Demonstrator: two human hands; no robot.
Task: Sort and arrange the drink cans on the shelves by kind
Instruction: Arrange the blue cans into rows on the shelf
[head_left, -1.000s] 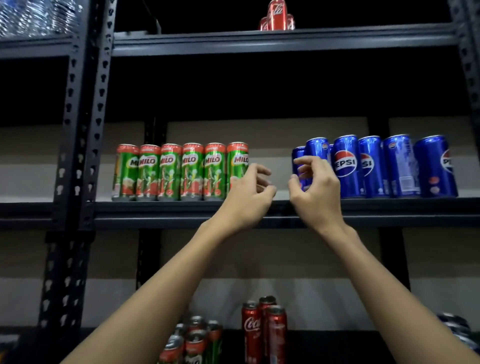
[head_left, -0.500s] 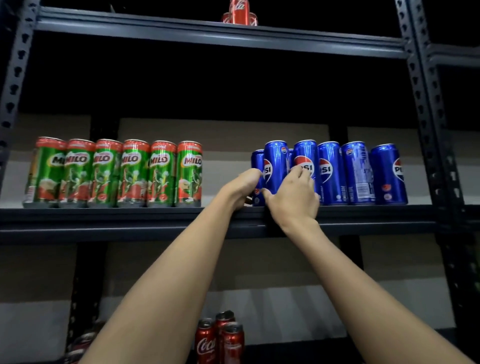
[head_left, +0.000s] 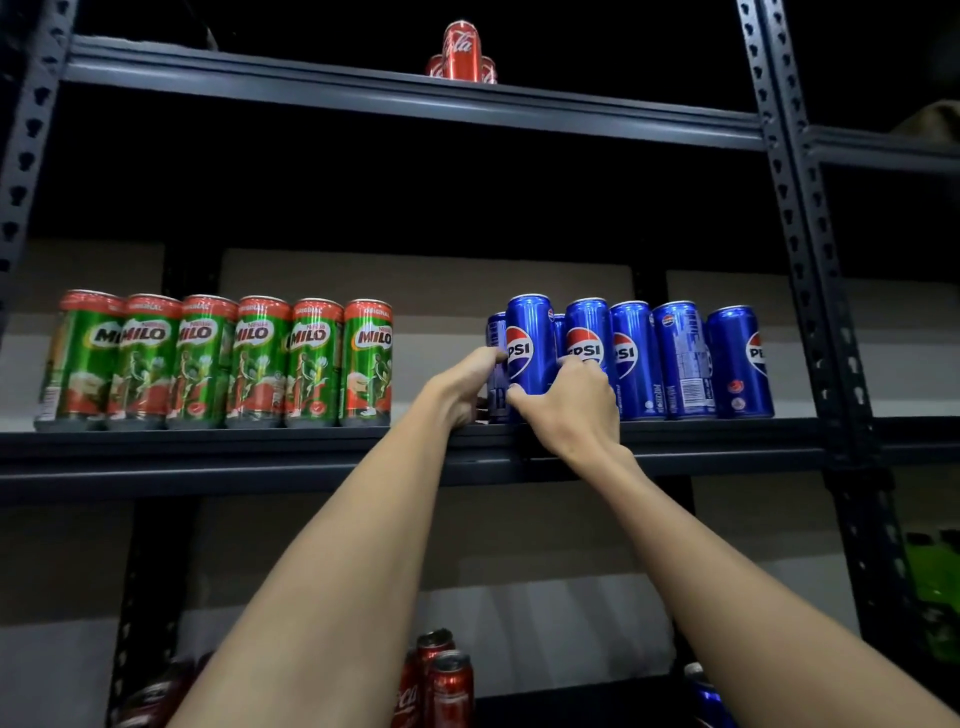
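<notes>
While both hands grip it, Pepsi can (head_left: 529, 338) upright between left hand (head_left: 467, 384), right hand (head_left: 566, 405)

A dark metal rack (head_left: 795, 244) with punched uprights filled the frame, its shelves (head_left: 208, 457) crossing at top, middle and bottom. Behind it stood a pale wall (head_left: 426, 283) in beige and grey bands. The upper part lay in deep shadow.
</notes>
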